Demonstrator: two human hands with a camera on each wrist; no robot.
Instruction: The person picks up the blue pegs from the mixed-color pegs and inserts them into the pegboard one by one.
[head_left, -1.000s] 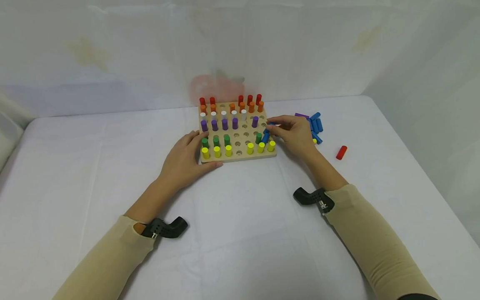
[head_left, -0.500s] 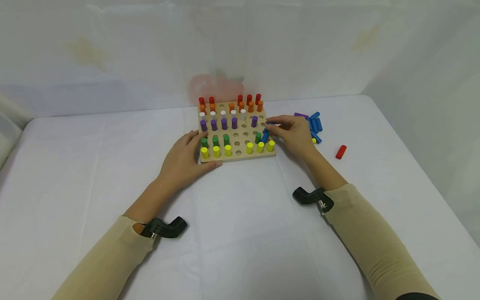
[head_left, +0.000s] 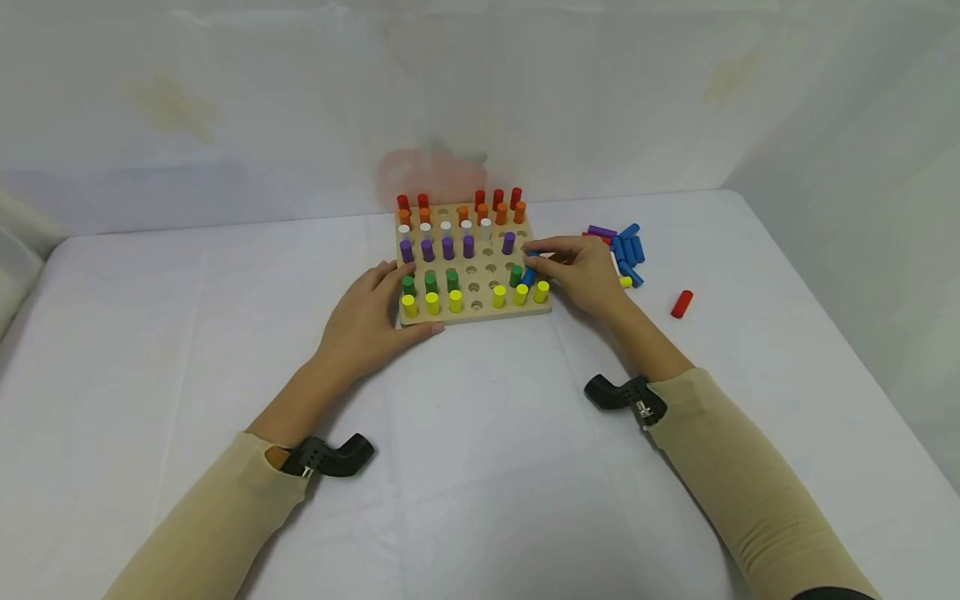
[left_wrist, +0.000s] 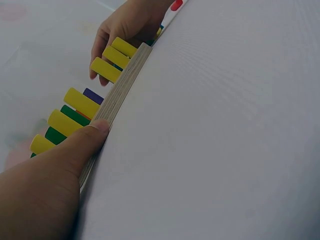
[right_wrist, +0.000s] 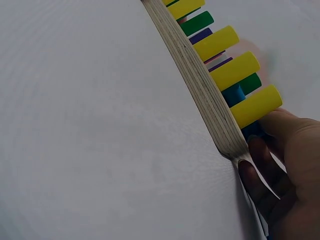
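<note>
A white table (head_left: pixel 480 467) holds a square wooden pegboard (head_left: pixel 480 310) near its far middle, with rows of red, orange, white, purple, green and yellow pegs standing in its holes. The left hand (head_left: pixel 369 321) rests with relaxed fingers against the board's near left corner, thumb on its front edge. The right hand (head_left: pixel 588 271), at the board's right edge, pinches a blue peg (head_left: pixel 529 275) tilted over the green row. Loose blue pegs (head_left: pixel 628 248) lie just beyond that hand; a single red peg (head_left: pixel 682 304) lies farther right.
</note>
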